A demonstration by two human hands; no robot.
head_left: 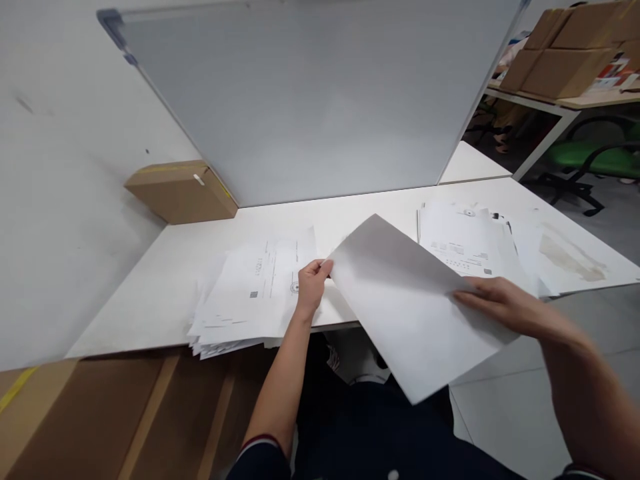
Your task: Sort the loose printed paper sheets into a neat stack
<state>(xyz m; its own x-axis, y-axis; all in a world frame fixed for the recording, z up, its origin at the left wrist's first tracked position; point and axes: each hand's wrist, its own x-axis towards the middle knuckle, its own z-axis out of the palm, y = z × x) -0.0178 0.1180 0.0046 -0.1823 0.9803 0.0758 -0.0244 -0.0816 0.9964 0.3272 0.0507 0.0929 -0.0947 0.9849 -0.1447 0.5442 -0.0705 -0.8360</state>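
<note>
Sheet of paper: I see it (400,313) in the air between the two hands, above the front edge of the table (150,293); it is tilted, and its lowest corner hangs past the edge, in front of the person's dark clothes. The side turned up looks blank.
Left hand: it (313,283) is closed in a pinch, the thumb and fingers holding the sheet near its left corner.
Right hand: it (500,303) has hold of the right part of the sheet, with fingers lying on the upper face; what is beneath, I cannot tell.
Left pile: printed papers (240,293) lie on the table, just beside the left hand, with their edges not even.
Right pile: other printed papers (460,233) lie behind the right hand, partly covered by the sheet.
Behind the piles: a whiteboard (320,100) stands on the table, and a cardboard box (183,197) is near its lower left corner.
Farther right: brown boxes (565,70) rest on another desk, near a green chair (580,157).
</note>
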